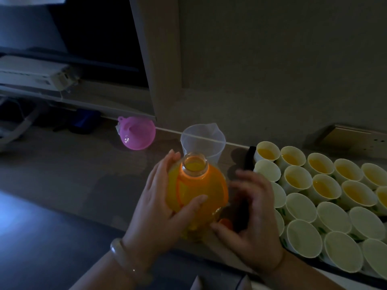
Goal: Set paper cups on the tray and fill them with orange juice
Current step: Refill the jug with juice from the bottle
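An uncapped bottle of orange juice stands upright on the counter, and my left hand grips it round the shoulder. My right hand hovers just right of the bottle with its fingers spread and blurred. A small orange cap shows beside its thumb; whether the thumb touches it I cannot tell. To the right, a dark tray carries several paper cups packed close together. The far cups hold juice and the near cups are empty.
A clear plastic measuring jug stands right behind the bottle by the wall. A pink funnel lies on its side farther left. A wall socket plate sits above the tray. The room is dim.
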A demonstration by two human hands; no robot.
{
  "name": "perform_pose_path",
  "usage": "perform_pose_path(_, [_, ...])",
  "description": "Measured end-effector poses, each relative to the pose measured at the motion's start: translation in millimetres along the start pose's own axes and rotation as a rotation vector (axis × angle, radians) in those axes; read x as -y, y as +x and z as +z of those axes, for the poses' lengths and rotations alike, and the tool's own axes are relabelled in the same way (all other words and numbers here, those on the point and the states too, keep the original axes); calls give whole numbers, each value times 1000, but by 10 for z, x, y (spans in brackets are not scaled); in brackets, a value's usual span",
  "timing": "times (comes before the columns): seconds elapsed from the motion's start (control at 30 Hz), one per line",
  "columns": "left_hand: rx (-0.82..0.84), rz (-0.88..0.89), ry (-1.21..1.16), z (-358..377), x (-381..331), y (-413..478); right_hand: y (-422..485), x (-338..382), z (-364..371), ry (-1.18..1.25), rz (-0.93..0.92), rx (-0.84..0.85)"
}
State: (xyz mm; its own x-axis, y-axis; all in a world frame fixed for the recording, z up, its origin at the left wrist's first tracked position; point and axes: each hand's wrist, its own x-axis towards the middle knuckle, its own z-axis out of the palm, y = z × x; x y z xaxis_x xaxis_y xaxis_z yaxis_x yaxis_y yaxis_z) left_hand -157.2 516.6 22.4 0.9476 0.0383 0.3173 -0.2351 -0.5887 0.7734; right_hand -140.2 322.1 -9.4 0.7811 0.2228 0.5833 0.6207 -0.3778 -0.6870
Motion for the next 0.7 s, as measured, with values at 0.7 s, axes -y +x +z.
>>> perform_pose_path(0.7, [-71,-161,-186,188,-127,123,243,-335,233,524,351,284])
